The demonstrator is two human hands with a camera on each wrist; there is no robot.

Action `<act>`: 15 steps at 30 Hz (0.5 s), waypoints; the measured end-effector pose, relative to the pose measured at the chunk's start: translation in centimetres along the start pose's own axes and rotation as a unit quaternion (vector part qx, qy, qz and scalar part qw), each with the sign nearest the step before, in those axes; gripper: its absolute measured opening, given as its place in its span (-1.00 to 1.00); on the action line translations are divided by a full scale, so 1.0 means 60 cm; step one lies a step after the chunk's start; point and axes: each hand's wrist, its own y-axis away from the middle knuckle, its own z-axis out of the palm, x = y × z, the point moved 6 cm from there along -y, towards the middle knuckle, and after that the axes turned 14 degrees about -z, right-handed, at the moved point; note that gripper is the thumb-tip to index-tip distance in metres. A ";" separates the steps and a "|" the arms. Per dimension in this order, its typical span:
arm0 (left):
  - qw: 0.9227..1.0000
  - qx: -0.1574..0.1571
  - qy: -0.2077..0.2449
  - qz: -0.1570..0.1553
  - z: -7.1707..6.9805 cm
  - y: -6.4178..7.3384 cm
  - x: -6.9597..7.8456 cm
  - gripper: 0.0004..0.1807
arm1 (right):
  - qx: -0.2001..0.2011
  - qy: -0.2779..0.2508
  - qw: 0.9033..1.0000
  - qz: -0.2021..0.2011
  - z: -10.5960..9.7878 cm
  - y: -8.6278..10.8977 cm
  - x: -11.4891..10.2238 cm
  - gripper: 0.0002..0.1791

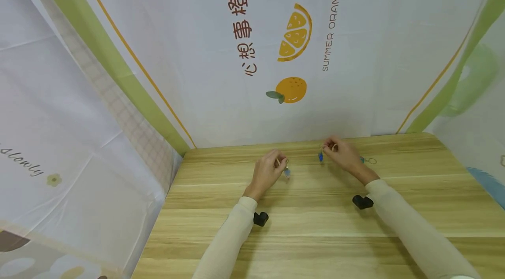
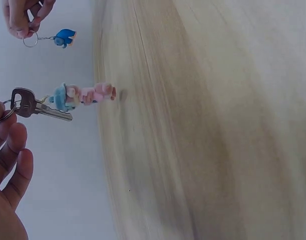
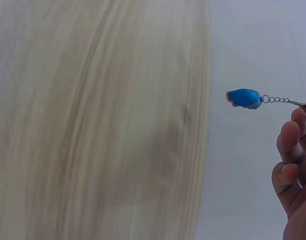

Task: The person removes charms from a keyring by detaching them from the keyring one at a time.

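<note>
My left hand [image 1: 270,169] pinches a metal ring [image 2: 8,112] between thumb and finger. From that ring hang a silver key [image 2: 26,103] and a small pink figure charm [image 2: 87,95] with a teal hat, held above the wooden table. To the right, at the table's far side, my right hand [image 1: 344,156] pinches the ring of another keychain [image 2: 30,39]. Its blue figure charm [image 3: 245,98] dangles on a short chain [image 3: 276,99]. The two hands are apart, both raised over the tabletop.
A third keychain ring [image 1: 371,161] with a teal charm [image 1: 362,160] lies on the wooden table [image 1: 307,244], just right of my right hand and partly hidden by it. White printed cloth [image 1: 197,95] hangs behind the table's back edge and along the sides.
</note>
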 end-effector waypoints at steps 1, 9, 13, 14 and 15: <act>1.000 0.000 0.000 0.001 0.000 0.000 0.000 -0.92 | 0.001 0.004 1.000 0.001 -0.003 0.001 0.003 -0.81; 1.000 -0.001 0.001 0.000 0.002 0.002 -0.003 -0.91 | 0.000 0.024 0.999 0.024 -0.023 0.005 0.028 -0.77; 1.000 -0.002 0.002 -0.003 0.003 0.002 -0.006 -0.93 | 0.003 0.031 0.999 0.029 -0.032 0.006 0.038 -0.76; 1.000 -0.003 0.000 -0.004 0.003 0.002 -0.007 -0.93 | 0.002 0.032 0.999 0.031 -0.034 0.006 0.040 -0.76; 1.000 -0.004 0.000 -0.005 0.003 0.002 -0.007 -0.93 | 0.001 0.033 0.999 0.034 -0.037 0.007 0.043 -0.76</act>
